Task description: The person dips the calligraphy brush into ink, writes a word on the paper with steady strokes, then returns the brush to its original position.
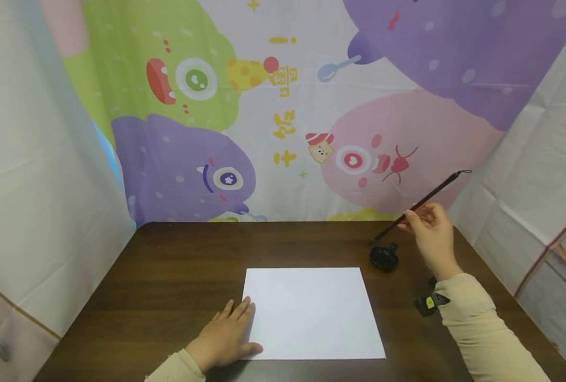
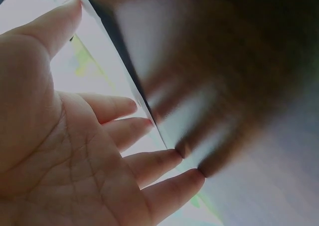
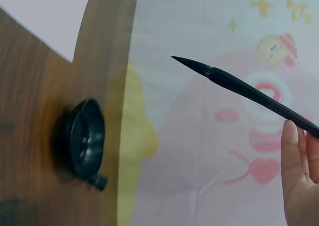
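My right hand (image 1: pixel 434 236) pinches a dark calligraphy brush (image 1: pixel 419 205) by its handle, its tip slanting down to the left. In the right wrist view the brush's tip (image 3: pixel 192 65) is black and pointed, apart from anything else. Just below it in the head view stands a small black ink dish (image 1: pixel 384 258) with a short knob. White paper (image 1: pixel 311 313) lies flat in front of me. On its left edge rests my left hand (image 1: pixel 225 331), fingers spread; the left wrist view shows the palm (image 2: pixel 75 151) and fingertips touching the surface.
Everything lies on a dark brown wooden table (image 1: pixel 168 286). A black item with a yellow-green patch (image 1: pixel 430 302) is beside the right sleeve, partly hidden. A cartoon-printed curtain (image 1: pixel 283 196) hangs along the back edge, with pale cloth (image 1: pixel 546 175) at the sides.
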`<action>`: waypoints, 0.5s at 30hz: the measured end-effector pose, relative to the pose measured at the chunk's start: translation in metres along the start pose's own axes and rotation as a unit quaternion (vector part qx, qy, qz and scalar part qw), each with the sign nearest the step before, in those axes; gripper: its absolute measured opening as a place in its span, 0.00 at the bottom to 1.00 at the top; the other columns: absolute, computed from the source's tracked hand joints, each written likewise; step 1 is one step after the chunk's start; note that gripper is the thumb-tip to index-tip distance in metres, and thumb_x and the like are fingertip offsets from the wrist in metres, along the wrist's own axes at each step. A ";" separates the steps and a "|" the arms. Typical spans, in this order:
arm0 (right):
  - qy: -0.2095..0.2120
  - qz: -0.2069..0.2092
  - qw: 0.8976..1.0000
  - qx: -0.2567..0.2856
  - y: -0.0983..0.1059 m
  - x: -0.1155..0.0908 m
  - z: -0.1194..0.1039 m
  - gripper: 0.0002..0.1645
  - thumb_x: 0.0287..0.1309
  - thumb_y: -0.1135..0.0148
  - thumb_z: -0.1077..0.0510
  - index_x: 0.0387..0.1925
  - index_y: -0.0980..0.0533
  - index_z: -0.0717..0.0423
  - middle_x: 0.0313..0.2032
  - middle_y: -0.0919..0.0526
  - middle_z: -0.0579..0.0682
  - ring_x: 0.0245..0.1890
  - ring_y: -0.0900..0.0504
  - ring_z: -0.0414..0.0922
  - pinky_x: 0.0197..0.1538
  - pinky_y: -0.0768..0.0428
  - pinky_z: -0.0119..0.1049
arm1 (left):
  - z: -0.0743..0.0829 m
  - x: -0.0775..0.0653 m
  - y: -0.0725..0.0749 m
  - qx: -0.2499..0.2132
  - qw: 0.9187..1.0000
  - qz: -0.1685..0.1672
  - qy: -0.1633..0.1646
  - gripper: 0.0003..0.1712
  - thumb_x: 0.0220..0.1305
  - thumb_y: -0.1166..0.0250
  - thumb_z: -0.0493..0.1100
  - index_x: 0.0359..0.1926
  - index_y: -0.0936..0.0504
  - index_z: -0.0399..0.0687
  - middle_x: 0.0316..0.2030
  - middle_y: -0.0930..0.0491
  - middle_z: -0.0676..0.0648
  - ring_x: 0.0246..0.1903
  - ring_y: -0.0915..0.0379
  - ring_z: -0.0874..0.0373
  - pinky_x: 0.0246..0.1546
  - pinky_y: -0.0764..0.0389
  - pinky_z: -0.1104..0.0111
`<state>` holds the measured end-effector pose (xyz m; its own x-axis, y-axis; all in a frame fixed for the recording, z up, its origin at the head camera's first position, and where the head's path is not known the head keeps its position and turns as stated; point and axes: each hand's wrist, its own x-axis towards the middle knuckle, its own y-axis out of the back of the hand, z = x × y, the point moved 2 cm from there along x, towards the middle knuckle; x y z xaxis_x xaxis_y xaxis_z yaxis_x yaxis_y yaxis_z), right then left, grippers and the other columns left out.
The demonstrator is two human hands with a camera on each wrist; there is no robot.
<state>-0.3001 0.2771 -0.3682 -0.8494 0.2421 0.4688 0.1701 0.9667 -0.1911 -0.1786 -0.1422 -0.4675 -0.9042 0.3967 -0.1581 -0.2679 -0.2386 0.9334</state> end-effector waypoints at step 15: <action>0.015 -0.066 0.997 -0.026 -0.050 -0.016 -0.004 0.08 0.62 0.40 0.69 0.42 0.29 0.61 0.32 0.20 0.48 0.30 0.15 0.37 0.38 0.14 0.32 | -0.005 -0.002 0.000 0.002 1.000 0.005 -0.007 0.54 0.56 0.33 0.65 0.72 0.40 0.36 0.75 0.46 0.37 0.70 0.47 0.30 0.66 0.37 0.39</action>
<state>-0.2926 0.2249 -0.3626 -0.8510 0.1142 0.5126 0.0839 0.9931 -0.0819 -0.1782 -0.1472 -0.4683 -0.9020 0.4070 -0.1444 -0.2575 -0.2385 0.9364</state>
